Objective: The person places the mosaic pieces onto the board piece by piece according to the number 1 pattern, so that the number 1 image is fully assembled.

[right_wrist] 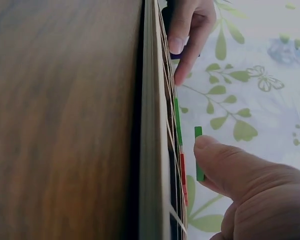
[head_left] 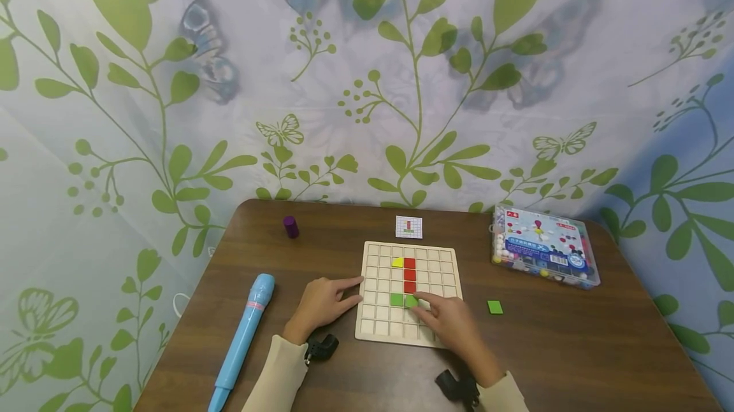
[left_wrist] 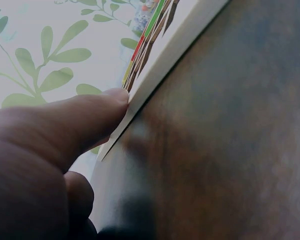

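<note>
A pale wooden grid board (head_left: 436,272) lies mid-table, seen edge-on in the wrist views (left_wrist: 175,45) (right_wrist: 152,125). On it sit a column of red tiles (head_left: 410,274), a yellow tile (head_left: 397,262) and a green tile (head_left: 396,299). My right hand (head_left: 418,304) pinches a second green tile (head_left: 410,301) (right_wrist: 198,134) just above the board, beside the first; its thumb (right_wrist: 225,165) lies against the tile. My left hand (head_left: 354,291) rests at the board's left edge, thumb (left_wrist: 90,115) pressed on the rim, index finger straight.
A loose green tile (head_left: 495,307) lies right of the board. A pattern card (head_left: 409,227) is behind it, a purple cylinder (head_left: 290,226) at back left, a blue toy microphone (head_left: 243,332) at front left, a clear bead box (head_left: 545,245) at back right.
</note>
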Motion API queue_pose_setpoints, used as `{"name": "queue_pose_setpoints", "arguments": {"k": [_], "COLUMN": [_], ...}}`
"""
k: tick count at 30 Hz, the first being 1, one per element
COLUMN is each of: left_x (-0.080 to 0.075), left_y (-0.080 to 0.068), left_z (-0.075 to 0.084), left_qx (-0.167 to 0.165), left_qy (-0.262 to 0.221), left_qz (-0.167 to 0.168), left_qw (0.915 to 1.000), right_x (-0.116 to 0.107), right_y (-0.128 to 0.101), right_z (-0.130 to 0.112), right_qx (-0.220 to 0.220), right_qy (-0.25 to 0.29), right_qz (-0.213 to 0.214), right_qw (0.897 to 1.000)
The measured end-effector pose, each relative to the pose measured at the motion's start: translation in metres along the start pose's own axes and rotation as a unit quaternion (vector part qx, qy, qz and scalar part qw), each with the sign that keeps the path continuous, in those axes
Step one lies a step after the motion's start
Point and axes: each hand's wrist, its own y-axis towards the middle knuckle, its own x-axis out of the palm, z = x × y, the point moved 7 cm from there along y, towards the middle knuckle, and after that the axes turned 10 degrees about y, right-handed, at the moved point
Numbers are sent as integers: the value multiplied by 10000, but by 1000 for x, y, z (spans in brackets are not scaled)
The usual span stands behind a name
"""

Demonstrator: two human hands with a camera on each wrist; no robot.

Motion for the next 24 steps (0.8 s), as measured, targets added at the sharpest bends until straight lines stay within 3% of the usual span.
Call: {"name": "queue_pose_setpoints", "arguments": {"k": [4,14,24], "left_x": [1,1,2], "left_y": [0,1,1], "left_z": [0,-1,-1], "left_qx": [-13,-74,-78], "left_qy": [1,64,181], "left_qz": [-9,-87,-33], "left_qw": [10000,9999,9998], "right_x": [2,10,10], "right_y": [2,3,3], "right_z": [0,7,5], "right_qx": [-15,450,464], "right_qy": [12,-210,-285], "right_qz": [-6,-441,-312], "right_qw": [10000,9978,9980]}}
